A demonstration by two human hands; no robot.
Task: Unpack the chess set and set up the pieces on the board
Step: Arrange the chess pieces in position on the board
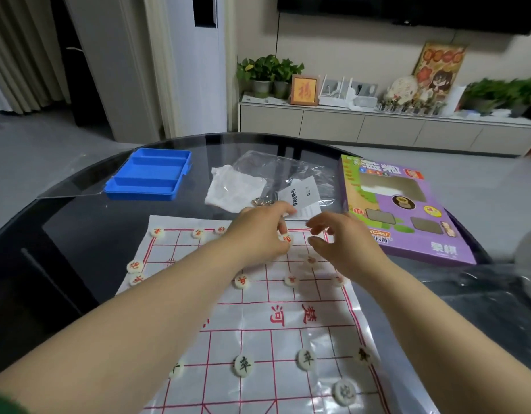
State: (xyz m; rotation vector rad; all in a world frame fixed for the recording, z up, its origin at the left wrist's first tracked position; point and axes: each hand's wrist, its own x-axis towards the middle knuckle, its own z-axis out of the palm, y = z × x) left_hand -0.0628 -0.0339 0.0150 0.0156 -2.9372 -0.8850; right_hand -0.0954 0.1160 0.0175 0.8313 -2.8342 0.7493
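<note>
White piece [287,238] in left hand [258,234], right [345,245] slack

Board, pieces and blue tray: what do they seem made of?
Board: thin glossy sheet, likely plastic film; creased, glare. Pieces: smooth off-white discs, probably plastic or resin, can't tell which. Blue tray: rigid moulded plastic, satin sheen, crisp dividers.

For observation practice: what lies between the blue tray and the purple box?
A clear plastic bag, a white cloth and a paper slip, in the head view.
</note>
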